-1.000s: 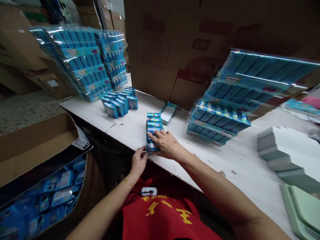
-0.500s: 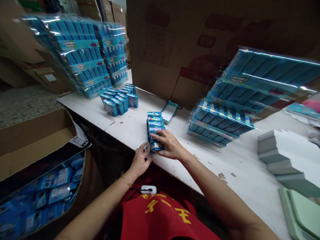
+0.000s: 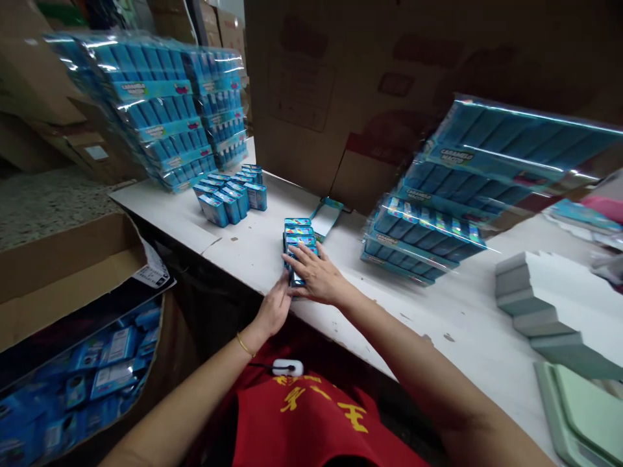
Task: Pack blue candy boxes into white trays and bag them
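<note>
A short row of small blue candy boxes [image 3: 298,231] stands upright in a narrow blue display tray [image 3: 285,250] near the table's front edge. My right hand [image 3: 314,274] lies over the nearer boxes with its fingers spread, covering part of their tops. At the tray's near left corner, my left hand [image 3: 275,305] has its fingers pressed together on the cardboard; its thumb is mostly hidden. Just behind the row, an unfilled blue tray with a white inside [image 3: 326,219] leans near the large carton.
Wrapped stacks of filled trays rise at the left [image 3: 156,107] and right [image 3: 452,188]. Loose candy boxes [image 3: 228,198] stand left of the row. An open carton [image 3: 63,259] of blue boxes is at lower left. Folded white card [image 3: 559,311] and a pale green device [image 3: 584,408] lie right.
My right hand has moved slightly left and away from me, spreading flatter over the boxes. My left fingers have straightened along the tray's side. The row has shifted slightly left in view.
</note>
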`<state>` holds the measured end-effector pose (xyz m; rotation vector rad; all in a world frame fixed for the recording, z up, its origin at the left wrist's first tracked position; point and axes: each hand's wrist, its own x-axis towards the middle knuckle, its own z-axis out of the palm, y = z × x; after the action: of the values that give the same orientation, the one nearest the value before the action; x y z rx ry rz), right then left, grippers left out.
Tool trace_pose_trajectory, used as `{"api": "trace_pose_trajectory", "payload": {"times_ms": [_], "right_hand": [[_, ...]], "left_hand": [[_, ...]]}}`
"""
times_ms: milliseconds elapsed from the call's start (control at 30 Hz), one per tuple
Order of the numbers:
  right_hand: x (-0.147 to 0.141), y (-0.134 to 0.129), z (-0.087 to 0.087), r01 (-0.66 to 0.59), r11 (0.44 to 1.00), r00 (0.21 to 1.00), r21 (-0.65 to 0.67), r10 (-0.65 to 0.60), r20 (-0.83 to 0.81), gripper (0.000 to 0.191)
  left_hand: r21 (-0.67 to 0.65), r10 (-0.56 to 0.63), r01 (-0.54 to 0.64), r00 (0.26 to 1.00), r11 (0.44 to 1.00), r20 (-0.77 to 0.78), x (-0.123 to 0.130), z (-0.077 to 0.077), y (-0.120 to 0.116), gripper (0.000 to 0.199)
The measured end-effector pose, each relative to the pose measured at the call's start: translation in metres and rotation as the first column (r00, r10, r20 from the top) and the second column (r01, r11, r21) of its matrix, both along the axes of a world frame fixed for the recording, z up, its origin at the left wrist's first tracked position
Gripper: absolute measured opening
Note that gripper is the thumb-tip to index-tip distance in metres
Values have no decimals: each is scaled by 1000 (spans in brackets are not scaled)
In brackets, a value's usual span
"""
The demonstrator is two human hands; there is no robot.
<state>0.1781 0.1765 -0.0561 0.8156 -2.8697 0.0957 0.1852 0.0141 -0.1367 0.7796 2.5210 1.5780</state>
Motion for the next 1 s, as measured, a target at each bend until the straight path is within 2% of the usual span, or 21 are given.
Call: {"api": "trace_pose_trajectory", "payload": {"times_ms": [67, 167, 267, 333, 400, 500, 533, 600, 633, 667, 733, 767, 800, 833, 867, 933, 1000], "right_hand": [[1, -6, -5, 12, 1000, 1000, 8, -12, -11, 80], [4, -13, -12, 6, 1000, 1000, 2, -6, -21, 77], [4, -7, -13, -41, 998, 999, -47, 42, 18, 77], [1, 4, -7, -67, 987, 995, -145, 78, 69, 77], [-4, 16, 0, 31, 948, 997, -318, -8, 73, 69], [-13, 27, 5, 250, 800, 965, -545, -250, 76, 69], [-15, 28, 3, 266, 771, 962, -578, -247, 113, 74], [-19, 28, -6, 246, 715, 965, -654, -116, 236, 85], [-19, 27, -12, 266, 636, 954, -724, -68, 291, 86], [-19, 27, -18, 316, 514, 940, -797, -54, 338, 85], [-14, 23, -30, 435, 201, 900, -878, -66, 431, 80], [-9, 19, -34, 468, 57, 884, -882, -53, 465, 78], [-2, 14, -38, 485, -43, 874, -874, -4, 485, 76], [8, 8, -40, 486, -109, 874, -867, 68, 481, 74], [20, 2, -42, 478, -163, 878, -863, 120, 463, 72], [49, -4, -43, 497, -188, 866, -847, 172, 469, 70], [82, 4, -44, 537, -114, 840, -836, 165, 517, 68]], "left_hand": [[-28, -46, 46, 999, 999, 12, 2, -4, 2, 47], [-73, 19, -17, 999, 997, 27, 7, -12, 2, 47], [-45, 44, -41, 996, 998, 80, 6, -16, -5, 55], [17, 65, -69, 987, 998, 148, -2, -14, -12, 54], [86, 128, -151, 965, 985, 228, -15, -11, -20, 52], [237, 154, -248, 921, 939, 358, -37, -3, -22, 57], [298, 134, -269, 904, 916, 405, -44, 1, -19, 58], [419, 60, -298, 868, 858, 493, -57, 13, -5, 58], [478, -4, -297, 846, 827, 533, -62, 19, 5, 57], [532, -93, -279, 817, 800, 569, -66, 26, 15, 58], [616, -284, -232, 730, 753, 622, -70, 37, 34, 59], [637, -340, -233, 687, 735, 643, -69, 42, 41, 58], [642, -356, -256, 659, 723, 663, -66, 45, 46, 55], [630, -337, -294, 646, 719, 685, -61, 46, 49, 51], [607, -294, -338, 643, 719, 707, -53, 47, 50, 47], [537, -203, -388, 637, 749, 744, -30, 46, 48, 41], [447, -128, -383, 627, 808, 768, -5, 44, 45, 41]]}}
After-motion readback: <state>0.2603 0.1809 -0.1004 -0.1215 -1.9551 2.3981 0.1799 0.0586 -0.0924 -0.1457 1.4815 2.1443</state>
